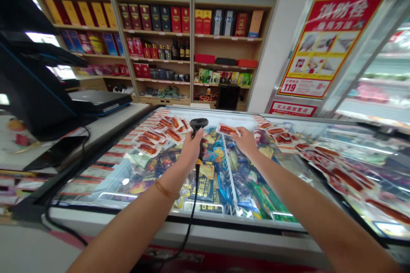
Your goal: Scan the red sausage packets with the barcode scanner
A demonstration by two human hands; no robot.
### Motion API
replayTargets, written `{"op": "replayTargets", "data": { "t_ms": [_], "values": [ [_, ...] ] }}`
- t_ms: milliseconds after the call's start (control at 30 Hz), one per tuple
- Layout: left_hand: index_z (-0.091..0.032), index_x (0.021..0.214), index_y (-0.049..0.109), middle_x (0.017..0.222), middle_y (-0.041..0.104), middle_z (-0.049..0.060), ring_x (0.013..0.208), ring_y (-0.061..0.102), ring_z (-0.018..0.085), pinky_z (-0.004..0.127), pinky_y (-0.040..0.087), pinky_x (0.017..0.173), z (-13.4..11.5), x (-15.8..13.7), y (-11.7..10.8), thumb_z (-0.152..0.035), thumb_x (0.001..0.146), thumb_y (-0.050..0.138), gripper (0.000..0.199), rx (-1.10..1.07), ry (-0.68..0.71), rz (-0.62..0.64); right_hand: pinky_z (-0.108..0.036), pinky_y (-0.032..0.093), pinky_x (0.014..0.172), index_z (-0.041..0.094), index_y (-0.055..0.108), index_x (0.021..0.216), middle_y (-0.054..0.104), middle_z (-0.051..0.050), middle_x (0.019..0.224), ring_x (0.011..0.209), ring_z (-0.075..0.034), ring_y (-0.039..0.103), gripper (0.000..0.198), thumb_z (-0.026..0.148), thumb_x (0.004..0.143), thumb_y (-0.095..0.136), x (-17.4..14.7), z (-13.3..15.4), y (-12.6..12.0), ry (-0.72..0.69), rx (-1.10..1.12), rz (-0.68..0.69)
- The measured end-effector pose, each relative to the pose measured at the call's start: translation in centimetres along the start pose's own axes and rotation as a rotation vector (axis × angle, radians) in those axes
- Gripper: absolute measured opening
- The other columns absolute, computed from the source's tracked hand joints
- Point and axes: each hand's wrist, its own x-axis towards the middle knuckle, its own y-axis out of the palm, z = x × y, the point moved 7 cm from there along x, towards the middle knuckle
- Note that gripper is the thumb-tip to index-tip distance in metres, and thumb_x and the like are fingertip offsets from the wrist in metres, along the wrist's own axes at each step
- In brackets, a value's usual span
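Note:
My left hand (192, 147) is wrapped round the handle of a black barcode scanner (199, 123), whose cord runs down toward me. Between the fingers of my right hand (246, 140) is the end of a clear-wrapped sausage packet (226, 129), held just right of the scanner head. To the left, several similar sausage packets (150, 136) lie in a loose pile on the glass freezer lid (128, 185). More sausage packets (282, 135) spread over the glass on the right, reaching toward the near right edge.
Colourful bags fill the freezer (205, 179) beneath the glass. On the left counter stand a black checkout scale (99, 100) and a dark flat device (56, 152). Shelves (153, 36) of boxes and bottles line the back; a red poster (331, 45) hangs at right.

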Motion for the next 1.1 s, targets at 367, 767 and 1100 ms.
{"op": "replayTargets", "data": {
  "t_ms": [367,767,1100],
  "values": [
    [-0.022,0.087,0.044,0.065,0.059,-0.005,0.038,0.050,0.008,0.020,0.040,0.035,-4.4,-1.1,-18.7,-0.052,0.079,0.065,0.037,-0.016,0.095,-0.359,-0.039,0.043,0.092,0.023,0.063,0.112,0.071,-0.006,0.113,0.111,-0.025,0.060,0.030,0.042,0.090,0.056,2.4,18.1,17.8,0.015,-0.117,0.101],
    [-0.021,0.088,0.045,0.065,0.060,-0.004,0.037,0.050,0.008,0.020,0.039,0.035,-3.0,-1.2,-15.4,-0.054,0.080,0.065,0.039,-0.039,0.021,-0.252,-0.043,0.037,0.097,0.024,0.064,0.107,0.068,-0.008,0.116,0.115,-0.029,0.052,0.038,0.054,0.084,0.063,0.8,16.2,16.1,-0.137,-0.220,0.111],
    [-0.021,0.090,0.045,0.068,0.060,-0.003,0.038,0.050,0.008,0.021,0.039,0.037,1.1,-1.0,0.5,-0.053,0.083,0.064,0.038,-0.059,-0.081,0.029,-0.050,0.036,0.103,0.021,0.065,0.120,0.062,-0.015,0.125,0.123,-0.033,0.050,0.033,0.029,0.089,0.055,0.5,-3.1,-2.2,0.100,-0.557,-0.079]
  ]
}}
